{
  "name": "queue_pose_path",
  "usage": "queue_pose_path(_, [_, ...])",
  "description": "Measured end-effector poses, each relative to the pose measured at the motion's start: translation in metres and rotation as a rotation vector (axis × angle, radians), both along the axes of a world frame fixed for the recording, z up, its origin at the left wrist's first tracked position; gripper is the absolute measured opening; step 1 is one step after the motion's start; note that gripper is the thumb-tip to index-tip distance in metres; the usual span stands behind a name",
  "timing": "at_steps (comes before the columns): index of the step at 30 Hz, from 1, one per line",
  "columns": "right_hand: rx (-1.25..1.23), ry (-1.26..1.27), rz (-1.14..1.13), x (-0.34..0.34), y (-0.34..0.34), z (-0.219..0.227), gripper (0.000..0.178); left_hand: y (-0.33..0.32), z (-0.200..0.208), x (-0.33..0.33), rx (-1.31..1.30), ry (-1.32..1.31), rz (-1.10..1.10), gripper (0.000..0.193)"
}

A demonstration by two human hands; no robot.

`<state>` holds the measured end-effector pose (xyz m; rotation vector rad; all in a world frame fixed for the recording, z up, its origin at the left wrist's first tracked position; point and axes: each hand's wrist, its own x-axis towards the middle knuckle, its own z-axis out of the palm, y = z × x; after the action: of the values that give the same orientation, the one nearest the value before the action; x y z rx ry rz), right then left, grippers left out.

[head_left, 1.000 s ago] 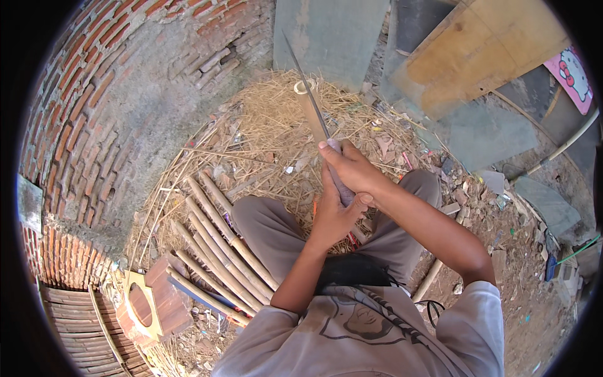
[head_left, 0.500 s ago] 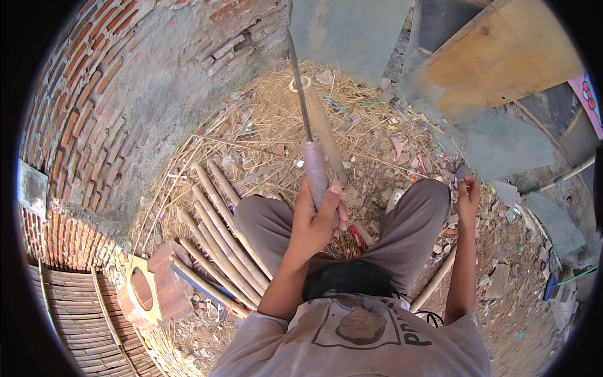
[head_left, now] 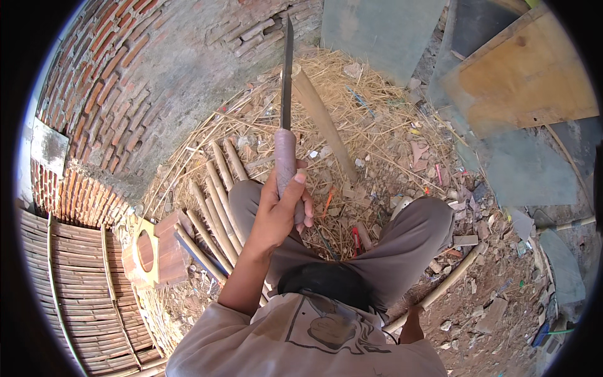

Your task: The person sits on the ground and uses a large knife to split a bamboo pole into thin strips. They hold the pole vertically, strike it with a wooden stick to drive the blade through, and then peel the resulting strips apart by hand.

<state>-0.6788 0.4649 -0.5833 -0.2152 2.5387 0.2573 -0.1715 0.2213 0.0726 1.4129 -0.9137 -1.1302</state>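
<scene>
One machete [head_left: 287, 78] is clenched in the left hand [head_left: 279, 207], blade pointing away beside the pole [head_left: 323, 122]. The right hand is out of sight; its fingers I cannot tell. No notch shows on the pole: work there looks undone.

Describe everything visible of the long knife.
The long knife has a dark, narrow, metal-looking blade and a thick, pale purplish-grey handle that looks wrapped. The left hand grips the handle, partly covering its lower portion. The blade points away from the person, toward the picture's top. A bamboo pole appears just right of it; whether they touch cannot be told.
</scene>
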Motion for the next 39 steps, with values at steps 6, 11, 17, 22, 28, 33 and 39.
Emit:
queue_pose_path(6, [0.018, -0.117, 0.321, -0.005, -0.003, 0.035, 0.069, -0.015, 0.005, -0.004, 0.015, -0.043, 0.046, 0.039])
queue_pose_path(11, [-0.013, -0.117, 0.294, 0.009, 0.024, 0.059, 0.069, -0.026, 0.007, 0.003, 0.008, -0.037, 0.007, 0.037])
queue_pose_path(17, [-0.068, -0.094, 0.209, 0.018, 0.053, 0.089, 0.07, -0.039, 0.016, 0.03, 0.043, -0.093, -0.077, 0.033])
queue_pose_path(22, [-0.166, -0.072, 0.099, 0.029, 0.071, 0.106, 0.07, -0.068, 0.024, 0.055, 0.03, -0.044, -0.216, 0.027])
queue_pose_path(28, [-0.278, -0.026, -0.006, 0.02, 0.069, 0.131, 0.07, -0.072, 0.024, 0.074, 0.075, -0.097, -0.201, 0.028])
queue_pose_path(33, [-0.482, 0.104, -0.278, 0.009, 0.06, 0.157, 0.071, -0.09, 0.031, 0.072, 0.112, -0.172, -0.213, 0.035])
queue_pose_path(39, [-1.01, 0.436, -0.77, -0.043, 0.019, 0.263, 0.071, -0.096, 0.039, 0.091, 0.147, -0.145, -0.231, 0.036])
